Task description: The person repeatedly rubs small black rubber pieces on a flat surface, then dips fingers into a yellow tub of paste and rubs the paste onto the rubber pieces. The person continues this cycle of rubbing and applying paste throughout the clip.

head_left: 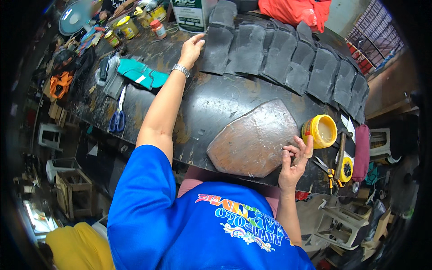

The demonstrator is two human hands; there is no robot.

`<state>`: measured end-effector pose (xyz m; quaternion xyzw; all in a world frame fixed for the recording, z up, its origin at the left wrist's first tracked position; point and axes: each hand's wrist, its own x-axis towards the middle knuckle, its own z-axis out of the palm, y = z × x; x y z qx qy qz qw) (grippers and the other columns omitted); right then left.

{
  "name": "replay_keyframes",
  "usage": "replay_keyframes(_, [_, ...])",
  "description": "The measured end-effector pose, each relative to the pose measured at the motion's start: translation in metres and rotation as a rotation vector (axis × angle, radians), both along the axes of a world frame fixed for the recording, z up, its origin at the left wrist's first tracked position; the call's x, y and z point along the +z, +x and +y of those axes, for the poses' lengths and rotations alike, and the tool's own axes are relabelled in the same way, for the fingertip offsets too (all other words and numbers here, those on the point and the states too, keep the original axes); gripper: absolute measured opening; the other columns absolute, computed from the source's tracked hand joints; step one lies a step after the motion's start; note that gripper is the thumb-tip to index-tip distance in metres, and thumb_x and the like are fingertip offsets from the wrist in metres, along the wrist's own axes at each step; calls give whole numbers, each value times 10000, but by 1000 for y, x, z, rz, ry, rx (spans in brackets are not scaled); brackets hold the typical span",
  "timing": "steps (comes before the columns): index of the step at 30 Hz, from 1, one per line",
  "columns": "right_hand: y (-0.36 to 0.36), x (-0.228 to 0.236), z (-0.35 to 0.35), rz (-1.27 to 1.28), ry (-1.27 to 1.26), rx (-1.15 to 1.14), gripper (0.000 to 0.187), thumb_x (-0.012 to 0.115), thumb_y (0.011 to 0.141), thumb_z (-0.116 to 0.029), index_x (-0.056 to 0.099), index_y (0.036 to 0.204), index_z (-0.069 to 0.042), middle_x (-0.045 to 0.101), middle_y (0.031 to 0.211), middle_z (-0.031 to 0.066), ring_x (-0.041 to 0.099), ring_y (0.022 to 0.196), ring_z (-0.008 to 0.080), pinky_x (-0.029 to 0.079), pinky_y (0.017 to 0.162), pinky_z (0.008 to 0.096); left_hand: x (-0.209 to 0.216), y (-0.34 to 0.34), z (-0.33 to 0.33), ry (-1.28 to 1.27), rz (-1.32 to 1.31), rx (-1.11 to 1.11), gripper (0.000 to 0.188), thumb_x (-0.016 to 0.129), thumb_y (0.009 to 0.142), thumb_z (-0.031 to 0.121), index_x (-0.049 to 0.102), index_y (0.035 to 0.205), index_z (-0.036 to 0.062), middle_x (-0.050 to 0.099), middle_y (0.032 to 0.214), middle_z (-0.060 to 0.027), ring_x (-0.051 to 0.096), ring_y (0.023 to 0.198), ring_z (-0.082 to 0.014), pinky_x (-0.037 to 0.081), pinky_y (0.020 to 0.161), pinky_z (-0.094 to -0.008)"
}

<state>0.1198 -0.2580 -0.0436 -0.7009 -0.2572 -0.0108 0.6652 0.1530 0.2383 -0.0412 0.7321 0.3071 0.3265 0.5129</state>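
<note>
Left hand [192, 50]: extended across the desk [202, 96]; fingers slightly bent, tips just beside the left end of the row of black pieces [279, 54]. From this angle it cannot be told whether they touch or pinch a piece.
Right hand [294, 166]: raised at the right edge of the board [254, 139]; fingers loosely spread and half curled, nothing visible in the grasp.
Black pieces: overlapping in an arc, from beside the left hand round to beyond the right hand.
Board: brown, flat, between the hands and nearer the right; no piece lies on it.
Jar [311, 129]: yellow, uncapped, pale contents; just beyond the right hand.
Work state: judged partway. Done: pieces cut and set out in a row, jar uncapped. Left: judged to be work on the pieces, as none is on the board.
Desk surface: black, glossy, scuffed. Left of the left hand: teal piece [140, 74], blue scissors [118, 118]. Beyond it: can [189, 15]. Right of the right hand: orange scissors [332, 175], hammer [340, 153], maroon roll [361, 153].
Room: cluttered workshop. Fan [75, 18] far left of the left hand; wooden stool [73, 191] below, on the same side; window grille [377, 33] beyond the right hand.
</note>
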Motion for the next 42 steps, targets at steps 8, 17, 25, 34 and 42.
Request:
replay_keyframes(8, [1, -4, 0, -70, -12, 31, 803, 616, 931, 7, 188, 1604, -82, 513, 1363, 171, 594, 951, 150, 464, 859, 281, 21, -180, 6, 870, 262, 218, 485, 576, 781, -69, 728, 1178, 164, 641, 1224, -142, 590, 1192, -325, 488, 1024, -392])
replay_keyframes(17, [0, -3, 4, -121, -25, 65, 785, 620, 934, 8, 208, 1598, -71, 486, 1384, 173, 582, 967, 151, 460, 899, 288, -16, -261, 24, 1083, 663, 286, 485, 626, 853, 40, 674, 1262, 295, 530, 1449, -86, 377, 1436, -337, 235, 1141, -650])
replay_keyframes(25, [64, 74, -51, -644, -369, -92, 296, 553, 1035, -161, 660, 1275, -22, 647, 1212, 115, 605, 1037, 194, 447, 984, 326, 76, -204, -17, 858, 175, 83, 367, 633, 995, 247, 650, 1282, 18, 716, 1205, -113, 665, 1124, -223, 458, 1022, -354])
replay_keyframes(34, [177, 88, -45, -201, -1385, -72, 842, 341, 963, -743, 760, 1091, -24, 698, 1105, 268, 639, 1142, 406, 476, 973, 426, 94, -142, -182, -235, 91, -811, 545, 637, 983, 273, 523, 1419, -34, 592, 1378, -155, 556, 1252, -173, 405, 1087, -297])
replay_keyframes(42, [157, 138, -46, -486, -978, -246, 700, 378, 981, -710, 770, 945, -132, 647, 1015, 165, 668, 969, 344, 505, 848, 468, 42, -100, -206, 121, 427, -785, 636, 671, 942, 456, 585, 1339, -33, 667, 1196, -163, 616, 1098, -193, 464, 977, -303])
